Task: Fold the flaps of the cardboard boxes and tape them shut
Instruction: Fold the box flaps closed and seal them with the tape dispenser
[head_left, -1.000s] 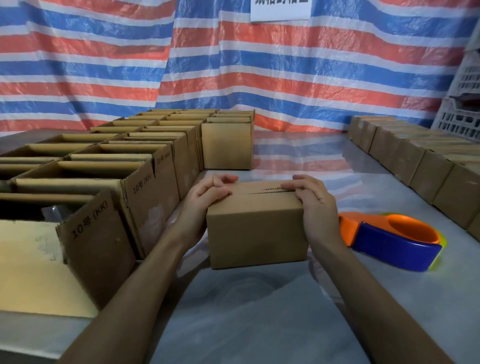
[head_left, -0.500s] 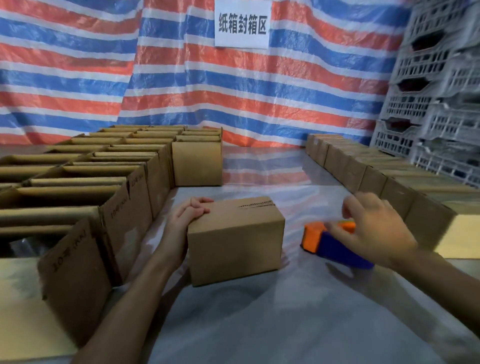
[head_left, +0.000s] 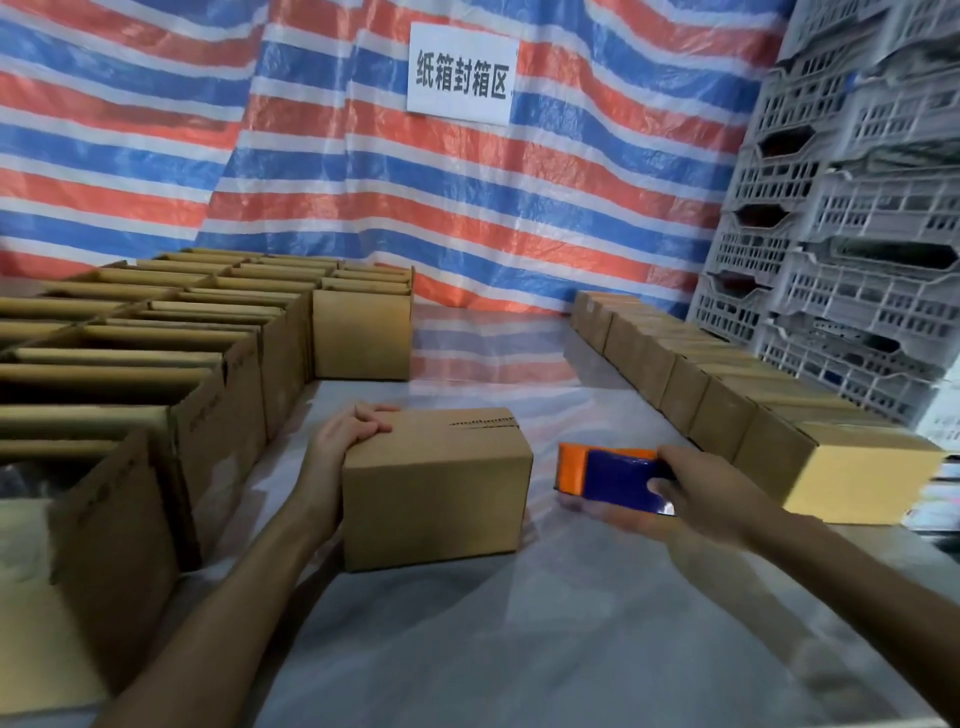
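Note:
A small cardboard box (head_left: 441, 493) stands in the middle of the table with its top flaps folded down. My left hand (head_left: 345, 434) grips its top left edge, fingers curled over the flap. To the right of the box lies an orange and blue tape dispenser (head_left: 608, 475). My right hand (head_left: 691, 488) is closed around the dispenser's right end, thumb across the blue side.
Several open-topped boxes (head_left: 156, 353) crowd the left side in rows. A row of closed boxes (head_left: 727, 384) runs along the right, in front of stacked white plastic crates (head_left: 852, 208). A striped tarp (head_left: 363, 182) with a white sign (head_left: 462, 73) hangs behind.
My right hand left the box top, moved right and took hold of the tape dispenser. My left hand stayed on the box. The view has tilted up.

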